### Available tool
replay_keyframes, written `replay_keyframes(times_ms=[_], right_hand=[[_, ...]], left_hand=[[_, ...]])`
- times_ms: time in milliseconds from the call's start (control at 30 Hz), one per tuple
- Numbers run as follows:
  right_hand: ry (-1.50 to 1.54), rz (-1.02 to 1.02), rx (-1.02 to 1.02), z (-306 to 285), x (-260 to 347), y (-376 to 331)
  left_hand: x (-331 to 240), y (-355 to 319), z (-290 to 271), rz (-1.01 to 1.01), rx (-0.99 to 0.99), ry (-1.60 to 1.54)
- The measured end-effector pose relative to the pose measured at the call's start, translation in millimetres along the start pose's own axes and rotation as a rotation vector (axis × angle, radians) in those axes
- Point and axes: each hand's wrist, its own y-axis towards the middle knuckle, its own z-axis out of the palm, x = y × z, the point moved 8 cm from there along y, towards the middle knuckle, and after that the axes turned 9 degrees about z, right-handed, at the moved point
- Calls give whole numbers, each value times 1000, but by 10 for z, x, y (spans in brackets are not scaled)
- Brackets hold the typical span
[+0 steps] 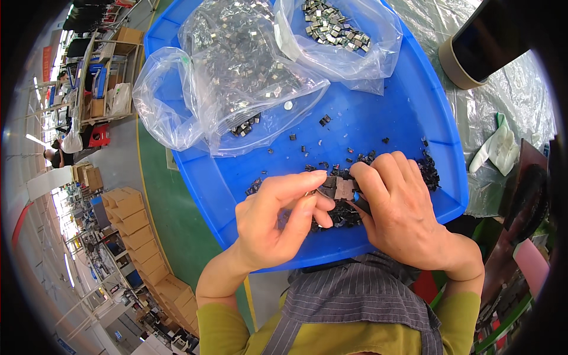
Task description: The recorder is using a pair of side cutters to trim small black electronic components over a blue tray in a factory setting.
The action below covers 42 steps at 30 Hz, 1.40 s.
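My hands meet over the near end of a blue plastic tray. My left hand has thumb and forefinger nearly together, with a small thin shiny piece between them. A small brownish-grey block lies between the two hands. Wrapped fingers of my right hand grip a dark tool with a bit of blue on it; its kind is mostly hidden. Below and around the hands, small black pieces are heaped in the tray.
Two clear plastic bags, one large and one open, hold many small metal-and-black parts at the tray's far end. A phone leans in a round holder at right, near a white glove. Cardboard boxes stand on the left.
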Motion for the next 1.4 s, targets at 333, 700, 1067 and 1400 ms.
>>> replay_keyframes(times_ms=[333,700,1067,1400], right_hand=[[208,36,132,55,9,6],[44,46,62,-12,-27,22],[28,25,8,19,115,93],[4,62,29,51,96,-20]], left_hand=[[51,-58,14,-97,-68,-280],[83,7,24,-81,-53,-106],[80,-51,-44,18,25,42],[-11,-84,57,167,-156,-36]])
